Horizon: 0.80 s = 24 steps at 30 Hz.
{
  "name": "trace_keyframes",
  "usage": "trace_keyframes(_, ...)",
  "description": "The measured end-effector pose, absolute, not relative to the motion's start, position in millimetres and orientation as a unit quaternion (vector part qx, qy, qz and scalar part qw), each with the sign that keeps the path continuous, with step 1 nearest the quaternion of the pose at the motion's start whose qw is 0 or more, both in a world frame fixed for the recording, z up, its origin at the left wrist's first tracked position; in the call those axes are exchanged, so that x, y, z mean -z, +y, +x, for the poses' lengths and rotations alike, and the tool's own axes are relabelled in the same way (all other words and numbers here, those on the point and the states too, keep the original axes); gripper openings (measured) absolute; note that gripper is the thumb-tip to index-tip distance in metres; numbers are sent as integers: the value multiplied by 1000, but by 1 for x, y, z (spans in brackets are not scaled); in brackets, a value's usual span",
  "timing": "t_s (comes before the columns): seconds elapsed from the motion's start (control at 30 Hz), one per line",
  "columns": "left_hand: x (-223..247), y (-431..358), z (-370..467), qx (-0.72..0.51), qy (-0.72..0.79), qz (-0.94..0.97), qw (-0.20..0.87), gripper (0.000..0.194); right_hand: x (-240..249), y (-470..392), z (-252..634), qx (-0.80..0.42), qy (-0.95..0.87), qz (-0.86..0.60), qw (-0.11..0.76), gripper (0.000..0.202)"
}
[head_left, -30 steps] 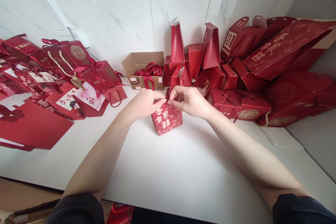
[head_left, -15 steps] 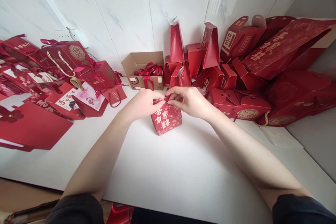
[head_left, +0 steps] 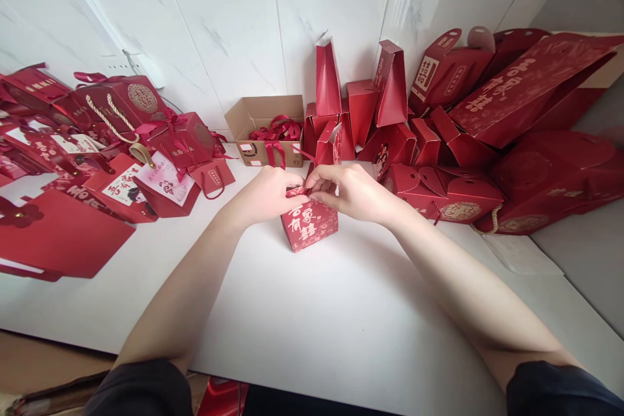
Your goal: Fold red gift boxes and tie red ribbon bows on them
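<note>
A small red gift box (head_left: 311, 226) with pale characters and a floral print stands on the white table, in the middle of the view. My left hand (head_left: 266, 196) pinches the box's top edge from the left. From the right, my right hand (head_left: 348, 192) has thumb and forefinger closed at the top, beside the left fingertips. A bit of dark red ribbon shows between and above the fingers; which hand grips it is hard to tell. The fingers partly hide the top of the box.
Behind the hands, a cardboard box (head_left: 292, 155) holds red ribbons. Several red boxes and bags (head_left: 461, 198) are stacked on the right. More red gift boxes (head_left: 136, 101) crowd the left. A tiled wall (head_left: 229, 26) rises behind the white table (head_left: 292, 331).
My right hand has shifted slightly down, and its fingers are more arched. My left hand sits a little lower. Ribbon now shows above the fingertips.
</note>
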<state>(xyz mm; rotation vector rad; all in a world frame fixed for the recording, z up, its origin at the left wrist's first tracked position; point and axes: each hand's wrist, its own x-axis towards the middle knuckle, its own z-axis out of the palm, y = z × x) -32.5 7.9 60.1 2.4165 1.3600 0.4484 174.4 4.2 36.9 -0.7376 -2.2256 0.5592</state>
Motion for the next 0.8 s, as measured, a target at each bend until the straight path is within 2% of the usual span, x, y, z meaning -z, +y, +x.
trace_keyframes(0.17,-63,4,-29,-139,485,850,149,31,-36,3,173,-206,-869,-281,351,18)
trace_keyframes(0.33,-64,3,-31,-147,464,863,135,34,-33,4,173,-126,-871,-305,363,22)
trace_keyframes(0.4,-63,4,-32,-158,458,863,140,27,-31,5,173,-87,-862,-332,373,23)
trace_keyframes(0.47,-63,4,-33,-170,458,858,159,10,-29,8,172,-49,-852,-353,384,21)
trace_keyframes(0.5,-63,4,-33,-173,459,855,171,9,-28,9,172,-32,-849,-358,388,19)
trace_keyframes(0.57,-63,4,-33,-177,458,851,187,20,-26,12,172,-11,-847,-357,394,17)
trace_keyframes(0.63,-64,4,-33,-183,453,852,188,21,-24,15,171,-22,-846,-354,398,16)
trace_keyframes(0.8,-63,8,-35,-187,443,858,182,16,-19,18,169,-143,-835,-337,412,11)
